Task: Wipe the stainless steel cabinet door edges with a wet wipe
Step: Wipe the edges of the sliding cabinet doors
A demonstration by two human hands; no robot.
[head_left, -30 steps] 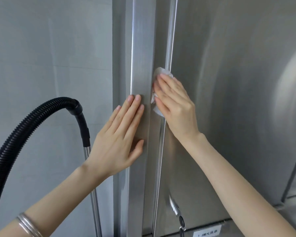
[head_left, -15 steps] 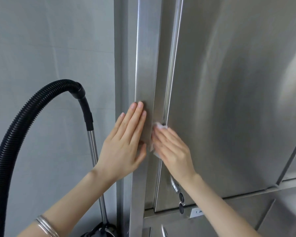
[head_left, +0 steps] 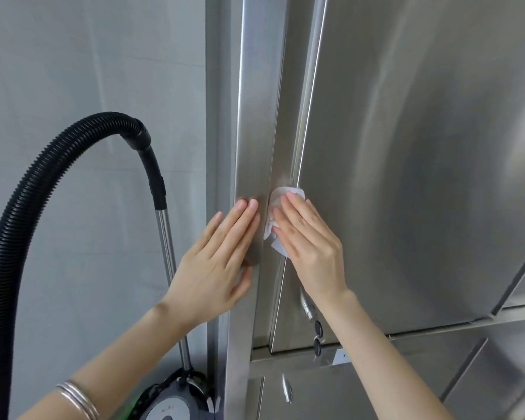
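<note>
The right hand [head_left: 311, 247] has slid the wet wipe [head_left: 288, 190] down the cabinet door edge [head_left: 308, 101]; its straight fingers press it there; the left hand [head_left: 222, 259], fingers released, braces the frame [head_left: 255, 116]; the bottom stretch likely remains.

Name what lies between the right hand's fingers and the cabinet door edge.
The white wet wipe lies there, pressed flat by the right hand against the cabinet door edge; the head view shows it.

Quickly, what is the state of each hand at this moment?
Left hand: open, flat on the brushed stainless steel cabinet frame.
Right hand: open, pressing the crumpled white wet wipe against the steel door edge.
</note>
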